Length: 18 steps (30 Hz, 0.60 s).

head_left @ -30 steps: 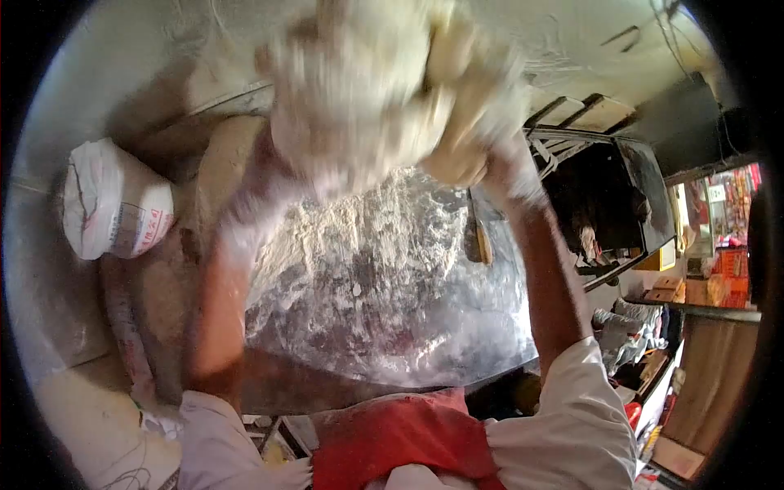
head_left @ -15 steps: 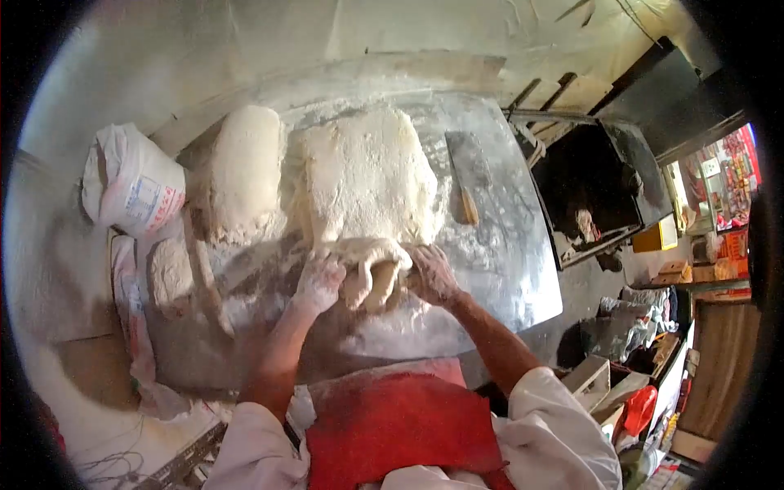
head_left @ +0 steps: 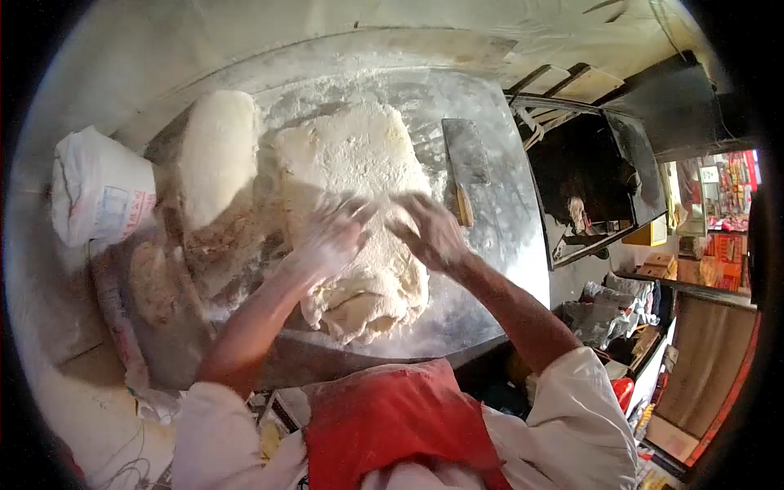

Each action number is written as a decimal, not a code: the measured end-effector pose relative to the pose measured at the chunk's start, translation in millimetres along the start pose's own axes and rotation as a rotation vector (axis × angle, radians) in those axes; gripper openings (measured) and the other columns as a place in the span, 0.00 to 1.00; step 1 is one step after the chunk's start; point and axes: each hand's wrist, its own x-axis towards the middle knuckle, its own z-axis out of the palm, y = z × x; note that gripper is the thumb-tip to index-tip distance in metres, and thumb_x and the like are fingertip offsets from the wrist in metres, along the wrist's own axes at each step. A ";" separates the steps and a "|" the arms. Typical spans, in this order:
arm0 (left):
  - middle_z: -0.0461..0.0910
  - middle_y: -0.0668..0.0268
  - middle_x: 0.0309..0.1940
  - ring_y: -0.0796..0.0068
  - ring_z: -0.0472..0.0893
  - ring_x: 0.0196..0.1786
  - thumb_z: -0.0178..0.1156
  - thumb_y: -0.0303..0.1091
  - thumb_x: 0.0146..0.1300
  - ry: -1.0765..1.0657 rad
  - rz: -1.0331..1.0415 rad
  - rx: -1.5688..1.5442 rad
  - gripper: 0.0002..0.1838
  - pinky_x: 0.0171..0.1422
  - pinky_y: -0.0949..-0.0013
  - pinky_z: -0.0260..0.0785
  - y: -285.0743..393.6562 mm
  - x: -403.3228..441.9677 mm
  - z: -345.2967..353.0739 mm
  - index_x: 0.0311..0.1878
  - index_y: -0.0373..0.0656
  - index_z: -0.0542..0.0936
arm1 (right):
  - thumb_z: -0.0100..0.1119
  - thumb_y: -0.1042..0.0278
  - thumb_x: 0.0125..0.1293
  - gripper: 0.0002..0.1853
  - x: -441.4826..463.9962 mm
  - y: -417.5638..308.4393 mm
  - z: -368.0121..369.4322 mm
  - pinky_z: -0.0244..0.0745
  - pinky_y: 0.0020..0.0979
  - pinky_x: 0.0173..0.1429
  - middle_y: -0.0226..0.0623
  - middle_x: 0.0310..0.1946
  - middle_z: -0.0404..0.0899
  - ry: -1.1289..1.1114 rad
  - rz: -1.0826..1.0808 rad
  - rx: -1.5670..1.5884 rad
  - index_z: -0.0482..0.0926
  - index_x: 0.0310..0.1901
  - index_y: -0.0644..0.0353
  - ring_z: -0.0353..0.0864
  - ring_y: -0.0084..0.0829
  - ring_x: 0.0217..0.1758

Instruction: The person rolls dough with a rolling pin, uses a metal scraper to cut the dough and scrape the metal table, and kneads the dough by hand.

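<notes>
A big floury slab of dough (head_left: 359,151) lies on the metal worktop (head_left: 482,282), its near end bunched into a lumpy fold. Over the slab's left side is my left hand (head_left: 336,233), its fingers apart but smeared by motion. My right hand (head_left: 429,233) is over the right side, fingers spread, also a little blurred. Neither hand grips anything; whether they touch the dough I cannot tell. To the left lies a second, smooth long piece of dough (head_left: 219,155). A flat-bladed cutter with a wooden handle (head_left: 464,204) rests right of the slab.
A white flour sack (head_left: 102,192) stands at the left edge, with a smaller dough lump (head_left: 153,282) nearer me. Right of the worktop is a dark open metal box (head_left: 576,175). Plastic bags (head_left: 608,314) and clutter lie at the lower right.
Both hands have moved forward from the slab's near edge to above its middle. The near end of the dough, earlier lifted in a fold, now lies bunched closer to me. The view has shifted slightly.
</notes>
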 end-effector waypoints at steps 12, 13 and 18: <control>0.64 0.57 0.68 0.65 0.57 0.74 0.51 0.48 0.68 0.131 -0.264 -0.286 0.32 0.80 0.50 0.42 -29.4 99.8 173.2 0.71 0.47 0.61 | 0.50 0.44 0.62 0.30 86.2 95.9 89.2 0.55 0.51 0.74 0.39 0.70 0.67 0.078 -0.236 -0.224 0.75 0.63 0.46 0.62 0.44 0.73; 0.64 0.57 0.68 0.65 0.57 0.74 0.51 0.48 0.67 0.051 -0.249 -0.268 0.32 0.80 0.50 0.42 -26.9 95.5 174.6 0.71 0.46 0.61 | 0.49 0.44 0.62 0.30 76.9 92.5 90.5 0.55 0.52 0.74 0.39 0.70 0.66 0.025 -0.214 -0.241 0.75 0.63 0.47 0.61 0.44 0.73; 0.64 0.55 0.67 0.64 0.58 0.73 0.53 0.47 0.66 0.165 -0.275 -0.620 0.33 0.80 0.49 0.41 29.0 0.4 164.3 0.71 0.44 0.62 | 0.46 0.46 0.66 0.29 4.6 33.7 94.3 0.54 0.52 0.76 0.38 0.70 0.66 -0.128 -0.047 -0.102 0.73 0.65 0.51 0.63 0.45 0.72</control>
